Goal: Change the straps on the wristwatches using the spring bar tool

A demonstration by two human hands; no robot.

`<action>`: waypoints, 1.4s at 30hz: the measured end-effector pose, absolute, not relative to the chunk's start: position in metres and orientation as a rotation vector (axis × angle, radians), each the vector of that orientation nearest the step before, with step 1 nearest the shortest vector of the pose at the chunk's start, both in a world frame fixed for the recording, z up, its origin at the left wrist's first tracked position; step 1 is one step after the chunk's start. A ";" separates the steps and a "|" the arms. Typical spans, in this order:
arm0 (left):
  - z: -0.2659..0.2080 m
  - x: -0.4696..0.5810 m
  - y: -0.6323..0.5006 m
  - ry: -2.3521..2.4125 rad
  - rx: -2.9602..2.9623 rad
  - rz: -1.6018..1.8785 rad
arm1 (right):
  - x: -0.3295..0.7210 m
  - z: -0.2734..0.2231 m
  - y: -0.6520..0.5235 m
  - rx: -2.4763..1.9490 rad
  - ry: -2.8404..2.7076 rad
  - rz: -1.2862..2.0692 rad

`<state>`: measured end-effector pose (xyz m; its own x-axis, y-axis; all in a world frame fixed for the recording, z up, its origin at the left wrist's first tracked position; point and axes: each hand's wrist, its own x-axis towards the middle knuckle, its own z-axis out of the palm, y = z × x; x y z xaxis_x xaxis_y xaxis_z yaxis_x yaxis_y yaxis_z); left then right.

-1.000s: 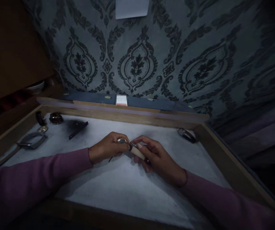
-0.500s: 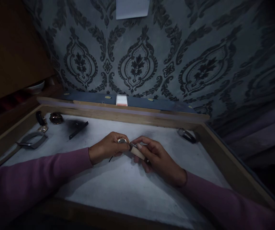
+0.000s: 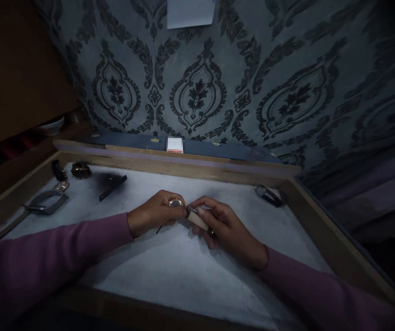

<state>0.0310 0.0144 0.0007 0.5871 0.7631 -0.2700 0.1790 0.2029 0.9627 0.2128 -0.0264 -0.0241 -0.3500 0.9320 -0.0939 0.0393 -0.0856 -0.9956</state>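
Hardly anything has moved: left hand (image 3: 156,207) stays closed on a round gold-rimmed watch (image 3: 175,203), right hand (image 3: 225,224) pinching a flat beige strap (image 3: 197,220), so work seemingly holds steady.

view: v. slight drift vs prev | wall sheet (image 3: 190,13): a touch rt + lower in fr.

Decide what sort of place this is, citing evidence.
Probably an indoor spot for handling watches, perhaps at home: the left hand holds a round watch, another watch lies on the wood-rimmed worktop, and patterned wallpaper rises behind.
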 end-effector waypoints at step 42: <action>0.000 0.030 0.014 0.876 1.353 0.453 | 0.215 -0.024 -0.029 -1.120 -1.606 1.408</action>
<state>0.0304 0.0143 0.0002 0.6175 0.7353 -0.2793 0.1975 0.1988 0.9599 0.2151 -0.0286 -0.0243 -0.3689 0.9290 -0.0293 0.1501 0.0284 -0.9883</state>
